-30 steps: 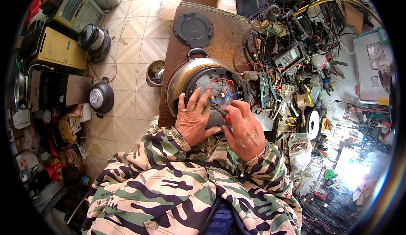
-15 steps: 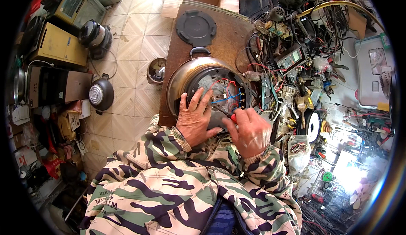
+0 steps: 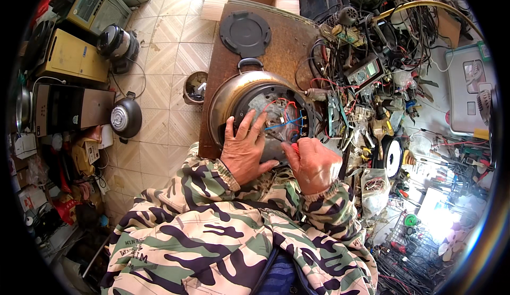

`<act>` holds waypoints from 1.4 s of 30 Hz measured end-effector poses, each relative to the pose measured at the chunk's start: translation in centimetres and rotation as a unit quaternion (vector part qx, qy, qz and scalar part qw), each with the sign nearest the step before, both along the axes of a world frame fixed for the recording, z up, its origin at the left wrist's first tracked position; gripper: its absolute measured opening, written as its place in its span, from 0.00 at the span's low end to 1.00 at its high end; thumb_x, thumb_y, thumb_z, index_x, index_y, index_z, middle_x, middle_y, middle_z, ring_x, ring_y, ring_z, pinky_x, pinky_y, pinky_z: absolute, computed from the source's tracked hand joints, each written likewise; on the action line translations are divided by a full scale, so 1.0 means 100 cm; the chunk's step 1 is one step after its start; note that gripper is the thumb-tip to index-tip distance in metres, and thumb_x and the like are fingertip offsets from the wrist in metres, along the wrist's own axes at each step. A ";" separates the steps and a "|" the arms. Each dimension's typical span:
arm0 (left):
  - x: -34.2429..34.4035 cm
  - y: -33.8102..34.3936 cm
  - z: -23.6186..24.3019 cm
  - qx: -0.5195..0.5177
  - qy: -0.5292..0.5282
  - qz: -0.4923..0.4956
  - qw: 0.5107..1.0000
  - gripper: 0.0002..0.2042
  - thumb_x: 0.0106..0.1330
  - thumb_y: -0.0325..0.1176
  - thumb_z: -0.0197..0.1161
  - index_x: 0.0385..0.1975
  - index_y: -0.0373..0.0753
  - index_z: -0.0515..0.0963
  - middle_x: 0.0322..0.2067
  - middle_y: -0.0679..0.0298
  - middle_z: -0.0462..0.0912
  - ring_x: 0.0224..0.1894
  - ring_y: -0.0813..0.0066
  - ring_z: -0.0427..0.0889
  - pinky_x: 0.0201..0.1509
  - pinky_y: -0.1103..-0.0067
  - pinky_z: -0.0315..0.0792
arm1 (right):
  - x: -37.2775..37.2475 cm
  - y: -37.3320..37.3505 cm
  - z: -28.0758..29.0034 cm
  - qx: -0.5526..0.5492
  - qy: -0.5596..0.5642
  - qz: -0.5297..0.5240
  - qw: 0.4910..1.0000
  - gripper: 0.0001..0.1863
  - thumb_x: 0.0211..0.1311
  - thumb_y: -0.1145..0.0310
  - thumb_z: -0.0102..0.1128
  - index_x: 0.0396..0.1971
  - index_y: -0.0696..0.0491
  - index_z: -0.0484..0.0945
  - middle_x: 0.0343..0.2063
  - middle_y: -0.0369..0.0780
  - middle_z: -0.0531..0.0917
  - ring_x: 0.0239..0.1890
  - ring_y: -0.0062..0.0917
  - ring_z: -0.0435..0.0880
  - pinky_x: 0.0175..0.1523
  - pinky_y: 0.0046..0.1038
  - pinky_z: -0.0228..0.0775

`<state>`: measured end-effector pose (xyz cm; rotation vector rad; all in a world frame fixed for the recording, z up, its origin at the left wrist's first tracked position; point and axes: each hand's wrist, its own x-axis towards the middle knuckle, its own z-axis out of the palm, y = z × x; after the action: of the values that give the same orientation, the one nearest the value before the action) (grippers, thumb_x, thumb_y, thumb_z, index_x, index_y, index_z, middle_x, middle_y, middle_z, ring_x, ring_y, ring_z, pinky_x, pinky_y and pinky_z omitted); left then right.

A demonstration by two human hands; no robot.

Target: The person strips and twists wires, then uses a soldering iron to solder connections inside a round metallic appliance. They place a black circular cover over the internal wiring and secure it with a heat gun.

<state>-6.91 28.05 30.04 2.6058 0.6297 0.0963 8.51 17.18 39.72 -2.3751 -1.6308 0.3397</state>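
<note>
The right fingers (image 3: 290,156) hide most of a red handle (image 3: 296,147)

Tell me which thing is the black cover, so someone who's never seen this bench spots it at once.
Find the brown table at upper centre. Near its far left corner, just beyond the pot, lies the cover. It is a flat, dull black disc, while the neighbouring pot is larger, metallic and open, with red and blue wires inside.
</note>
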 end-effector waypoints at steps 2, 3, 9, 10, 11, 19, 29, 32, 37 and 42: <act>0.000 0.000 -0.001 0.004 -0.002 -0.002 1.000 0.42 0.54 0.65 0.71 0.54 0.29 0.82 0.76 0.56 0.58 0.80 0.53 0.48 0.78 0.44 0.38 | 0.000 0.003 -0.008 0.091 0.014 0.011 0.996 0.09 0.59 0.73 0.71 0.36 0.54 0.78 0.31 0.45 0.78 0.29 0.44 0.83 0.31 0.42 0.74; 0.001 0.000 0.000 -0.001 -0.006 -0.001 1.000 0.42 0.54 0.65 0.71 0.54 0.29 0.82 0.76 0.56 0.58 0.80 0.53 0.48 0.78 0.44 0.38 | 0.000 0.007 -0.018 0.153 0.021 0.023 0.988 0.10 0.59 0.70 0.73 0.32 0.53 0.77 0.27 0.43 0.78 0.27 0.42 0.82 0.29 0.41 0.73; 0.000 -0.001 -0.003 -0.004 -0.011 0.004 1.000 0.42 0.53 0.64 0.72 0.54 0.29 0.82 0.76 0.57 0.57 0.80 0.54 0.48 0.78 0.45 0.38 | -0.002 -0.004 -0.005 0.004 0.006 0.007 1.000 0.11 0.59 0.77 0.69 0.40 0.56 0.78 0.34 0.47 0.78 0.31 0.46 0.82 0.34 0.42 0.76; 0.000 -0.001 -0.004 -0.002 -0.013 0.005 1.000 0.42 0.53 0.64 0.72 0.54 0.29 0.82 0.76 0.57 0.57 0.80 0.54 0.48 0.78 0.45 0.38 | -0.002 0.000 -0.009 0.074 0.017 0.019 0.997 0.10 0.59 0.74 0.71 0.36 0.55 0.78 0.30 0.46 0.77 0.29 0.44 0.82 0.32 0.41 0.75; 0.000 -0.002 -0.004 0.001 -0.015 0.005 1.000 0.41 0.53 0.64 0.72 0.54 0.29 0.82 0.76 0.57 0.58 0.80 0.54 0.48 0.78 0.45 0.38 | -0.001 0.006 -0.016 0.144 0.027 0.031 0.989 0.10 0.59 0.71 0.73 0.33 0.54 0.77 0.27 0.44 0.77 0.26 0.42 0.81 0.30 0.40 0.74; 0.001 -0.001 -0.002 0.002 -0.012 0.006 1.000 0.40 0.52 0.64 0.74 0.52 0.31 0.83 0.75 0.56 0.59 0.79 0.53 0.49 0.78 0.45 0.39 | -0.003 0.007 -0.016 0.156 0.028 0.003 0.987 0.10 0.58 0.72 0.74 0.31 0.53 0.78 0.27 0.42 0.77 0.27 0.41 0.82 0.30 0.40 0.74; 0.002 -0.001 0.000 -0.009 -0.003 0.002 1.000 0.43 0.53 0.65 0.72 0.55 0.28 0.82 0.76 0.57 0.58 0.80 0.54 0.49 0.78 0.44 0.37 | -0.002 0.007 -0.013 0.173 0.053 0.013 0.983 0.09 0.60 0.71 0.73 0.31 0.53 0.78 0.27 0.43 0.79 0.26 0.42 0.83 0.29 0.40 0.75; 0.001 -0.001 0.001 -0.009 0.000 0.007 1.000 0.43 0.53 0.65 0.72 0.56 0.28 0.81 0.76 0.57 0.58 0.80 0.54 0.49 0.78 0.45 0.36 | -0.005 -0.002 0.002 -0.029 0.035 -0.036 0.998 0.16 0.57 0.74 0.73 0.44 0.56 0.79 0.40 0.48 0.81 0.37 0.47 0.85 0.37 0.40 0.79; 0.001 0.000 0.000 -0.014 -0.001 0.001 1.000 0.43 0.54 0.65 0.72 0.55 0.28 0.81 0.76 0.57 0.58 0.80 0.54 0.49 0.78 0.45 0.38 | -0.004 0.006 -0.003 0.141 0.064 0.016 0.988 0.12 0.56 0.78 0.71 0.40 0.56 0.81 0.33 0.46 0.79 0.33 0.45 0.84 0.36 0.41 0.78; 0.003 0.000 0.003 -0.003 -0.005 0.003 1.000 0.43 0.53 0.65 0.72 0.55 0.28 0.81 0.76 0.57 0.58 0.80 0.54 0.49 0.77 0.44 0.40 | -0.007 0.004 0.003 0.057 0.041 0.013 0.997 0.11 0.56 0.76 0.71 0.38 0.56 0.79 0.33 0.45 0.79 0.33 0.45 0.83 0.36 0.40 0.77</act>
<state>-6.65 28.04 30.30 2.5969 0.6339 0.1107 7.84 17.54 40.07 -2.2287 -1.6002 0.3346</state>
